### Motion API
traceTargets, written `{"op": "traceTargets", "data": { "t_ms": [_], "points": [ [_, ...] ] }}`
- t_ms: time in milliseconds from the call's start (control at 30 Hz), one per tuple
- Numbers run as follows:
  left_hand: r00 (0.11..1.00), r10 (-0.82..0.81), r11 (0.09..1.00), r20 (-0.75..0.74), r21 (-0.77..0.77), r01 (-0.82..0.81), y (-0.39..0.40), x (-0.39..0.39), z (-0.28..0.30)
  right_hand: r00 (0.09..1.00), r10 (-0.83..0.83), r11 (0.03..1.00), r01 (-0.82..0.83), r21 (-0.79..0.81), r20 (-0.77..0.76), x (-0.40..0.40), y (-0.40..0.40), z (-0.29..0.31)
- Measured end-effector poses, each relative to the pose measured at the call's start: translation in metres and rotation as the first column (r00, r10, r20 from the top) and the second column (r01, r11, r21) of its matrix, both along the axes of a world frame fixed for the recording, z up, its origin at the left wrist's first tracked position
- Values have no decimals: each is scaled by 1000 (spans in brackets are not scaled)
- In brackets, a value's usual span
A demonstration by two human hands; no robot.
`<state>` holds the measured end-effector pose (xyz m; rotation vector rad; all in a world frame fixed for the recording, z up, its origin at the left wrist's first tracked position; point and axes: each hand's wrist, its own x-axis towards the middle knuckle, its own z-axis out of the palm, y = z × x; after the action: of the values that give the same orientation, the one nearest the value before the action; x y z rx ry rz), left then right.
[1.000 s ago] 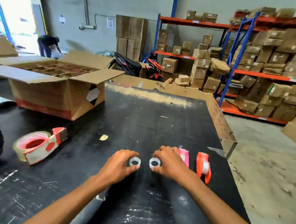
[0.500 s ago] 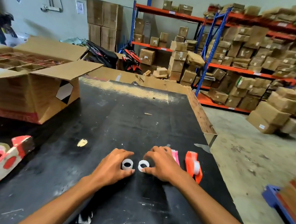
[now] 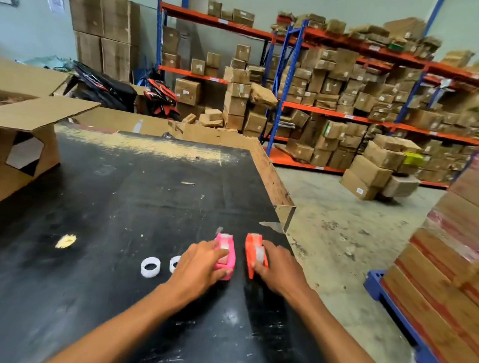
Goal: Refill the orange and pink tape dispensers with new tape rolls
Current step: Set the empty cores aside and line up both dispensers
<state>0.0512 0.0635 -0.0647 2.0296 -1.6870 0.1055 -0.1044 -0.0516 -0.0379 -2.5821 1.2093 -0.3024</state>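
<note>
Hands work side by side near the right edge of the black tabletop (image 3: 118, 201). The left hand (image 3: 198, 266) has its fingers closed around the pink dispenser (image 3: 225, 251), thumb against its near end. The right hand (image 3: 279, 266) has its fingers wrapped on the orange dispenser (image 3: 251, 253), which stands just beside the pink one, apart by a narrow gap. Two white tape rolls lie flat to the left: one roll (image 3: 150, 267) sits clear, the other roll (image 3: 174, 263) is partly hidden behind the left hand. An open carton (image 3: 14, 148) rests at the far left.
</note>
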Motion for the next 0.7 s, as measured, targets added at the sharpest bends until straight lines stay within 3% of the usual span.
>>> {"op": "traceTargets", "data": {
  "t_ms": [467,700],
  "points": [
    [997,79,989,1,-124,-78,-9,-12,-15,1000,-27,995,25,93,17,-10,6,-2],
    [998,61,952,-11,-299,-62,4,-28,-13,988,-11,994,-6,109,152,-38,15,-6]
  ]
}}
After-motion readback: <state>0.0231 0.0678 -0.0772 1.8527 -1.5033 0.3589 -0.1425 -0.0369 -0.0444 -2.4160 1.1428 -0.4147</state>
